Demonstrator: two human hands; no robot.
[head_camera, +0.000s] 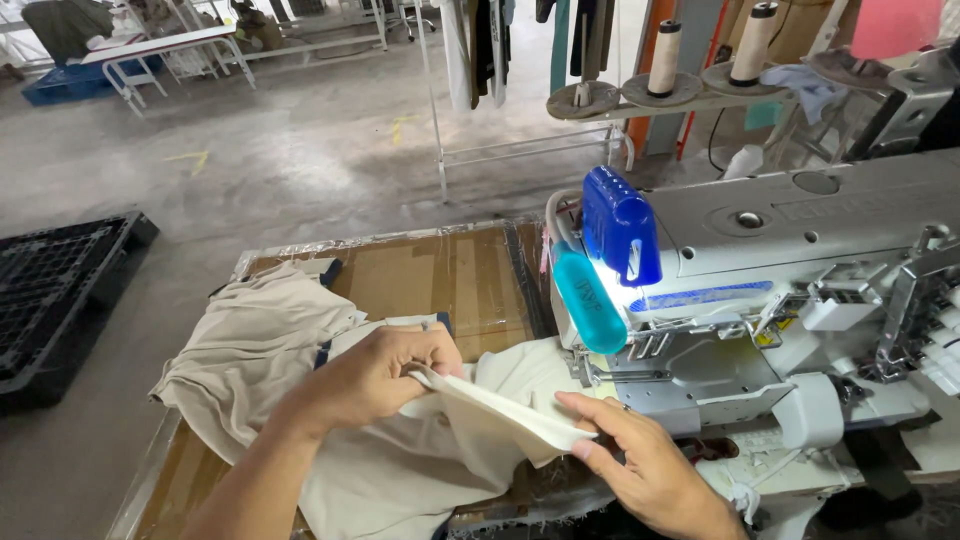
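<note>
This is a garment workshop — a sewing floor in a factory hall. An industrial sewing machine (800, 300) with a lit work lamp (620, 225) sits on a taped, cardboard-covered surface (450, 275), cream fabric (260, 340) heaped beside it. Thread cones (665, 55) stand on a rack behind, garments hang from a rail (480, 45), and the bare concrete floor (300, 150) runs past a black plastic pallet (55, 290) — towards more white tables (160, 50).

Sewing machine (780, 300) blocks right; bare table (450, 275) beyond cream fabric (260, 340) open

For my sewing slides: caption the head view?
Both hands stretch a cream fabric strip beside a sewing machine.
</note>
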